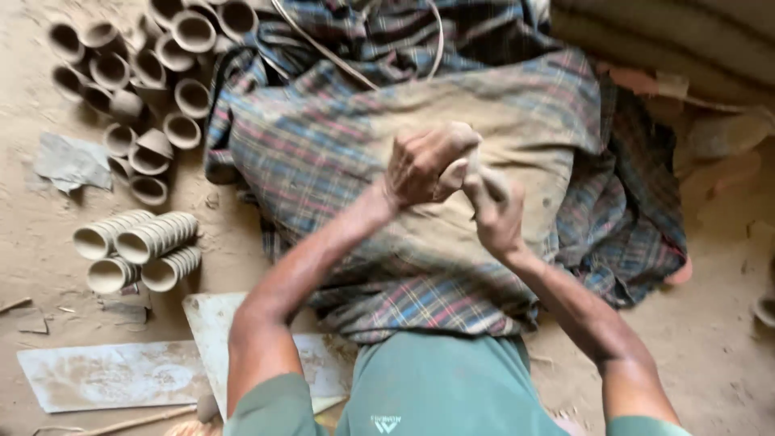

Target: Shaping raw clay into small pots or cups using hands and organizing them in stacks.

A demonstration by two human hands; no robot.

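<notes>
My left hand (424, 161) and my right hand (494, 211) meet above a clay-smeared plaid cloth (339, 153) that is spread over my lap and the ground. Both hands are closed around a small pale lump of clay (460, 172), and only a little of it shows between the fingers. The left fist is above and to the left of the lump, with the right hand pressing from below and to the right. Both hands are coated in dried clay. I wear a green shirt (436, 387).
Several small unfired clay cups (153, 73) stand clustered at the upper left. Rows of nested cups (137, 238) lie on their sides at the left. Flat pale boards (113, 375) lie at the lower left on the sandy ground. Reddish bricks (726, 169) are at the right.
</notes>
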